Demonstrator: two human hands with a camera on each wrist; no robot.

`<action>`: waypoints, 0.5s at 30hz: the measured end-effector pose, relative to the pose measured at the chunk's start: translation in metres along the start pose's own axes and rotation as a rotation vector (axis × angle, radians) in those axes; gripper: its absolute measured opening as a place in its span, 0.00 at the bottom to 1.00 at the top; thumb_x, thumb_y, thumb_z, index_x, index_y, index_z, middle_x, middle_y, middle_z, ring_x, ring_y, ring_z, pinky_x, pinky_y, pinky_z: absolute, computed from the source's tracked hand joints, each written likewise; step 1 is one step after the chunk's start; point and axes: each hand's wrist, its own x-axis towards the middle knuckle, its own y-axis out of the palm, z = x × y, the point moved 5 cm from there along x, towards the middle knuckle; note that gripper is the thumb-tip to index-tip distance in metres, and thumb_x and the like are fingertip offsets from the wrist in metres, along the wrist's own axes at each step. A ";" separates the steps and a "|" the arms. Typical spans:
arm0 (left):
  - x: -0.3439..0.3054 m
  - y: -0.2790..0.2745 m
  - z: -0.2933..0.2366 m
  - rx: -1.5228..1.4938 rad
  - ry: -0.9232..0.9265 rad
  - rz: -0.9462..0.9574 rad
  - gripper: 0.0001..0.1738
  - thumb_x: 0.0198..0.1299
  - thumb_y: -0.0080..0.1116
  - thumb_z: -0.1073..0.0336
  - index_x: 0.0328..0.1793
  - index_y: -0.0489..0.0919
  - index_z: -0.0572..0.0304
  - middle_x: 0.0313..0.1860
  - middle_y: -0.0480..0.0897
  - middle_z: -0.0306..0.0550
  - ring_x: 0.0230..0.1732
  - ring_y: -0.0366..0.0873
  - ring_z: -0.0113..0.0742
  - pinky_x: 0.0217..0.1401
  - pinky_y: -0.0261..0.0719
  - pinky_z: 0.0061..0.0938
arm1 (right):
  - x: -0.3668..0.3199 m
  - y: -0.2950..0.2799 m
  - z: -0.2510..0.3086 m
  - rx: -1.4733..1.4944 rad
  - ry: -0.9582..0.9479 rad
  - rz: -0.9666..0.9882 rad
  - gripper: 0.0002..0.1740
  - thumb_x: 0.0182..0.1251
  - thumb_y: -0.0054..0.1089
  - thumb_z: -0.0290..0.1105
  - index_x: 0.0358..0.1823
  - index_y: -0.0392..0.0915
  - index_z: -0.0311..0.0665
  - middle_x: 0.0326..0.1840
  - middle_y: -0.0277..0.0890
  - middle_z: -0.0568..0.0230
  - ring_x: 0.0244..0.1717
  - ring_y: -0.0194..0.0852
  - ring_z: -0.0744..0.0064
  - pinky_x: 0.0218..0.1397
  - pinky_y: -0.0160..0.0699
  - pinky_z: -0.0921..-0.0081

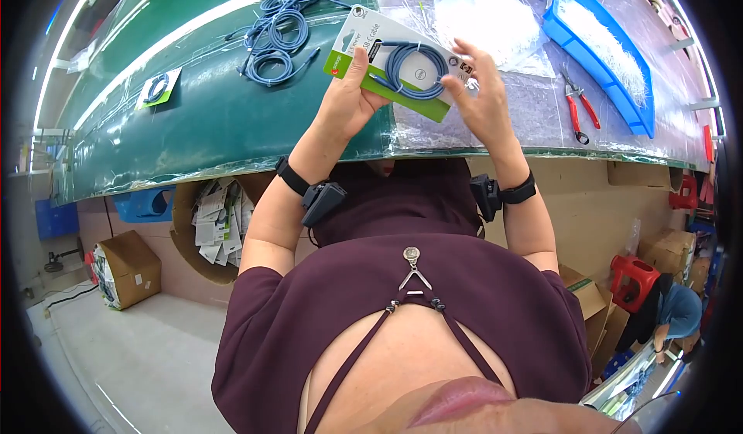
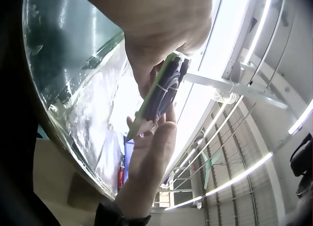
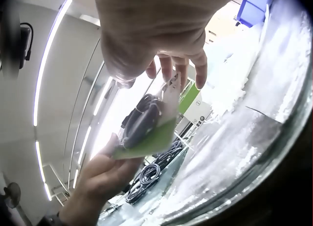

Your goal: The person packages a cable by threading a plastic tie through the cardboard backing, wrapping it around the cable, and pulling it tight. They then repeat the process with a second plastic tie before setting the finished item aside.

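My left hand [image 1: 350, 102] grips the left end of a white and green cable card [image 1: 429, 109], thumb across its front and fingers behind. A coiled blue-grey USB-C cable [image 1: 396, 68] is fastened to the card with small white ties. At the card's right end is my right hand [image 1: 486, 99], its thumb close to the coil and its fingers loosely extended around the edge. The right wrist view has the card's end between that thumb and the fingers [image 3: 199, 72]. In the left wrist view the carded cable [image 2: 164, 94] appears edge-on.
Loose coiled cables [image 1: 271, 66] lie on the green tabletop beside a small carded cable [image 1: 159, 89]. To the right are clear plastic bags [image 1: 495, 24], red-handled pliers [image 1: 574, 109] and a blue tray [image 1: 553, 20] of white ties. A carton [image 1: 186, 236] of cards stands below.
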 end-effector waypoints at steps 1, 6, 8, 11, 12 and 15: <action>0.000 0.002 0.001 0.045 0.013 -0.003 0.27 0.70 0.45 0.50 0.66 0.63 0.60 0.56 0.77 0.51 0.56 0.78 0.44 0.56 0.81 0.47 | 0.000 -0.004 -0.006 0.054 0.058 -0.058 0.27 0.61 0.65 0.38 0.60 0.72 0.36 0.52 0.71 0.53 0.49 0.74 0.64 0.51 0.75 0.71; 0.000 0.007 0.005 0.090 0.037 -0.047 0.26 0.70 0.47 0.51 0.66 0.63 0.60 0.55 0.77 0.49 0.53 0.80 0.41 0.52 0.83 0.42 | 0.010 0.005 -0.017 0.206 0.258 0.129 0.18 0.67 0.59 0.35 0.56 0.75 0.35 0.45 0.77 0.57 0.41 0.76 0.69 0.47 0.75 0.76; -0.003 0.009 0.000 0.153 0.072 -0.050 0.26 0.70 0.47 0.52 0.66 0.64 0.60 0.56 0.77 0.49 0.53 0.80 0.40 0.52 0.83 0.40 | 0.012 0.004 -0.008 0.121 0.116 0.121 0.17 0.67 0.57 0.32 0.55 0.75 0.34 0.42 0.78 0.61 0.39 0.77 0.72 0.45 0.75 0.78; -0.008 0.010 -0.003 0.271 0.123 -0.066 0.25 0.71 0.46 0.53 0.67 0.64 0.59 0.57 0.77 0.49 0.54 0.79 0.39 0.51 0.83 0.36 | 0.014 0.004 -0.001 0.052 0.084 0.141 0.16 0.68 0.55 0.29 0.55 0.76 0.34 0.43 0.79 0.63 0.40 0.76 0.75 0.44 0.75 0.80; -0.008 0.010 -0.004 0.344 0.173 -0.091 0.26 0.70 0.47 0.52 0.66 0.65 0.59 0.56 0.77 0.48 0.52 0.80 0.38 0.50 0.84 0.35 | 0.016 0.002 0.000 0.020 0.114 0.163 0.16 0.68 0.54 0.27 0.56 0.76 0.34 0.45 0.79 0.63 0.41 0.76 0.77 0.44 0.75 0.80; -0.007 0.008 -0.008 0.486 0.273 -0.145 0.27 0.68 0.51 0.50 0.64 0.66 0.61 0.53 0.78 0.47 0.48 0.82 0.37 0.47 0.84 0.33 | 0.018 0.005 -0.005 0.043 0.137 0.211 0.17 0.68 0.52 0.24 0.58 0.75 0.34 0.48 0.78 0.64 0.44 0.75 0.79 0.46 0.74 0.81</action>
